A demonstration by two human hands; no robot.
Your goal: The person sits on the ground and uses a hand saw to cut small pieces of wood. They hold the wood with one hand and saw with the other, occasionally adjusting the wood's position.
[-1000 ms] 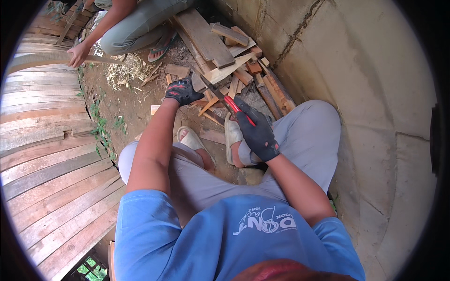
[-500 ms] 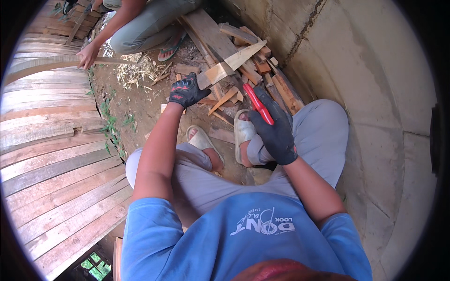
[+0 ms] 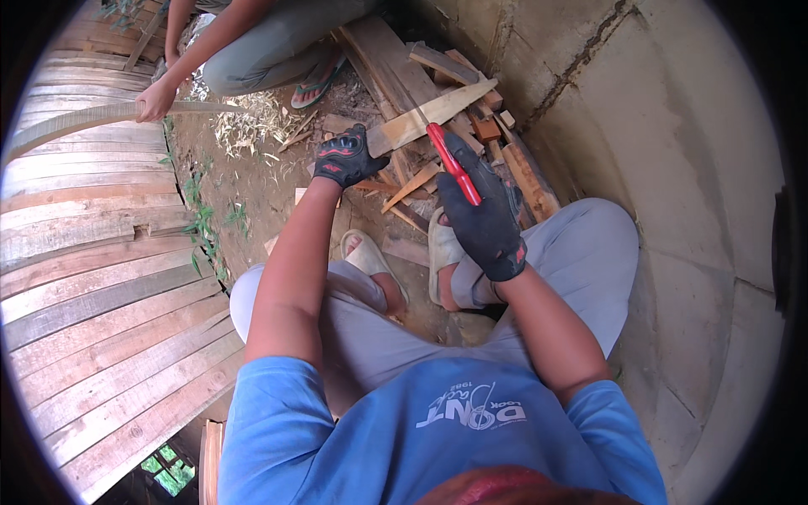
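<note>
My left hand (image 3: 347,156), in a black glove with red trim, is closed on the near-left end of a pale tapered piece of wood (image 3: 408,128), which narrows to the right. In my right hand (image 3: 481,202), also gloved in black, is a red-handled tool (image 3: 453,164) with a thin dark blade. Its blade lies across the wood and points away from me. Seen nearly edge-on, it could be a saw or a long knife; I cannot tell which.
A heap of offcuts and boards (image 3: 497,126) lies beyond the wood, beside a concrete wall (image 3: 673,168). Wooden planks (image 3: 101,278) spread along the left. Another person's hand (image 3: 156,99) holds a long curved wood strip (image 3: 76,130) near pale shavings (image 3: 244,130).
My right hand has pushed the red-handled tool forward, bringing its handle close to the wood's near edge. My left hand still grips the wood. The view has shifted slightly.
</note>
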